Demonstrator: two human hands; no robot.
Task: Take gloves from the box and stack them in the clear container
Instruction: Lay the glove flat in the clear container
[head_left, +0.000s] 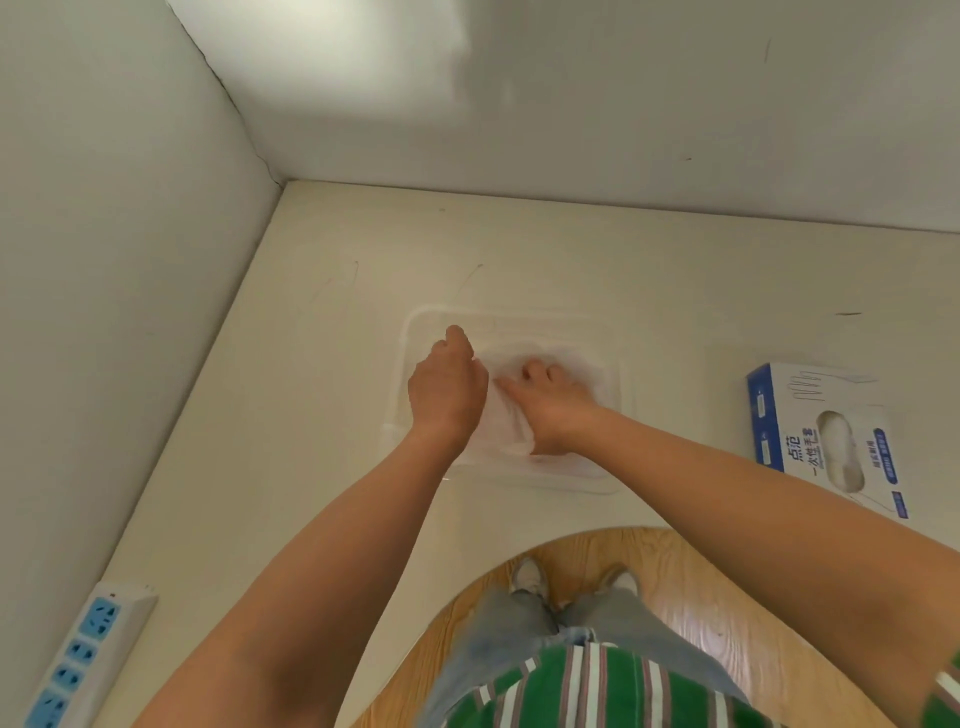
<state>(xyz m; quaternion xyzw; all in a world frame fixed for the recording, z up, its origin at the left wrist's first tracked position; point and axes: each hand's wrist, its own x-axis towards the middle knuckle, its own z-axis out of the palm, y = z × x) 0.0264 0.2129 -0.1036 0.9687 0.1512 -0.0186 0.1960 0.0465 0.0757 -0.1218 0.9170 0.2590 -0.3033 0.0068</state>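
The left hand (447, 395) curled its fingers (458, 338) downward; whether they gripped anything could not be told. The right hand's (553, 405) fingers (535, 370) pressed thin translucent gloves (506, 434) inside the clear plastic container (415, 325).

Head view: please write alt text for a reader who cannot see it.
A person's left hand and right hand rest on translucent gloves inside a clear container on a table. A blue glove box lies at the right, a power strip at lower left.

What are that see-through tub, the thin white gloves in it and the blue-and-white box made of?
The clear rectangular container looks like glossy transparent plastic: the table shows through it. The filmy white gloves inside seem thin, crinkly plastic film. The blue-and-white glove box looks like printed cardboard with an oval opening.
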